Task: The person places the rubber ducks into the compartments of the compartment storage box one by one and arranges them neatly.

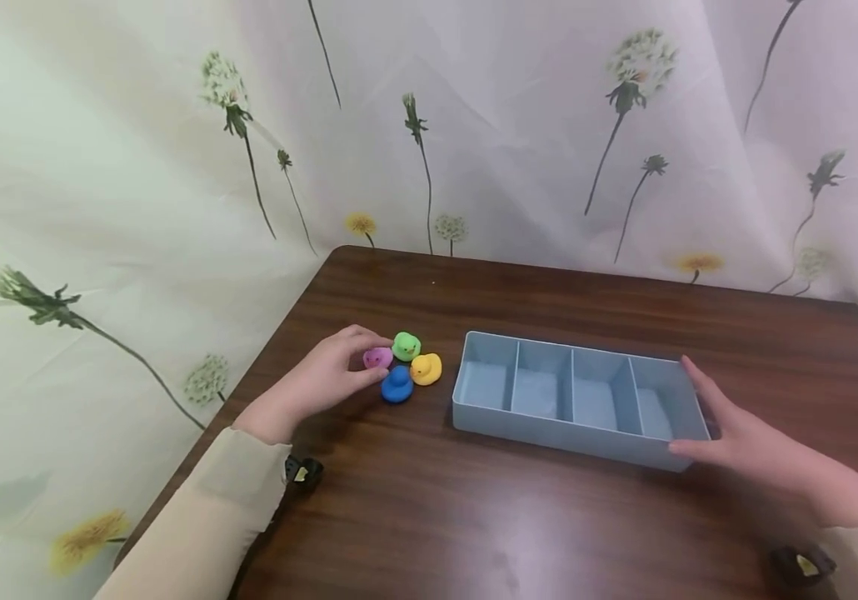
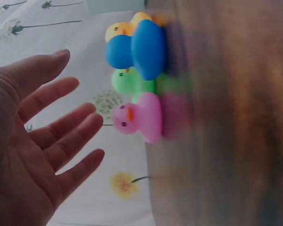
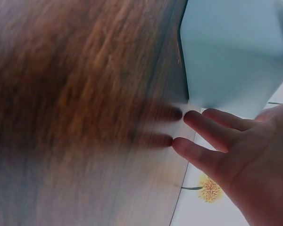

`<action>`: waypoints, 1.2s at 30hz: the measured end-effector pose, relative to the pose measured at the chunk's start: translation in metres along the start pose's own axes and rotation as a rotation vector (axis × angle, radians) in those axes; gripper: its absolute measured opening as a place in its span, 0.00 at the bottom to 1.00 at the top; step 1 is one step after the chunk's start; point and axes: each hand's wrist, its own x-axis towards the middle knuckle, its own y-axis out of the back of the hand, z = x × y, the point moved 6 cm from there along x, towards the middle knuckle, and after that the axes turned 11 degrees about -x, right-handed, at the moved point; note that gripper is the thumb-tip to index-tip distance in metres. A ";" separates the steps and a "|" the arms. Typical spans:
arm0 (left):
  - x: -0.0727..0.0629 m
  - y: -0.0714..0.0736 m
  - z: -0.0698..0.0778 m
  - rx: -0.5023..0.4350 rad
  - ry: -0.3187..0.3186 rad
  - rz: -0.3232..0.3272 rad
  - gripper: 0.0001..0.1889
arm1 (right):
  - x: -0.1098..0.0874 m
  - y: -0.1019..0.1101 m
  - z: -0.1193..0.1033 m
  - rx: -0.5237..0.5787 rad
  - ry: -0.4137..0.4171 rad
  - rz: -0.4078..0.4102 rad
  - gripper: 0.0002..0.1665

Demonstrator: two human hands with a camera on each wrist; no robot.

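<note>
My left hand (image 1: pixel 334 371) hovers with fingers spread beside a cluster of small rubber ducks. The purple-pink duck (image 2: pixel 150 117) is nearest its fingertips, which stand apart from it in the left wrist view. Close around it are a blue duck (image 1: pixel 396 386), a green duck (image 1: pixel 406 347) and a yellow duck (image 1: pixel 426 368). My right hand (image 1: pixel 744 442) spans the right end of a blue-grey divided box (image 1: pixel 564 432), holding it with thumb at the front wall and a finger at the far corner. Its lower fingers reach down to the tabletop in the right wrist view.
The box has several compartments in a row, with bare floors showing. It rests on a dark brown wooden table (image 1: pixel 429 508). A white curtain with a dandelion print (image 1: pixel 504 150) hangs behind the table and along its left side.
</note>
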 end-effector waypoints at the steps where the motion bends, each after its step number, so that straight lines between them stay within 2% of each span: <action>1: 0.000 0.000 0.000 0.005 -0.007 0.003 0.23 | -0.001 0.000 0.000 0.011 0.001 -0.001 0.67; 4: 0.001 0.001 -0.003 0.030 0.005 0.028 0.20 | -0.001 0.001 0.001 0.019 0.004 -0.004 0.66; 9: 0.008 0.009 -0.009 0.082 0.085 0.072 0.19 | -0.001 0.003 0.003 -0.012 -0.011 -0.014 0.66; 13: 0.015 0.007 -0.016 0.115 0.134 0.045 0.20 | -0.001 0.003 0.005 -0.020 -0.017 -0.009 0.66; 17: 0.020 0.002 -0.022 0.151 0.158 0.010 0.20 | -0.002 0.000 0.007 0.006 -0.014 -0.012 0.66; 23: 0.022 -0.001 -0.028 0.172 0.174 -0.020 0.18 | 0.001 -0.003 0.006 0.072 -0.018 -0.028 0.66; 36: 0.025 -0.005 -0.026 0.231 0.145 -0.039 0.16 | 0.000 -0.001 0.006 0.035 0.006 -0.003 0.66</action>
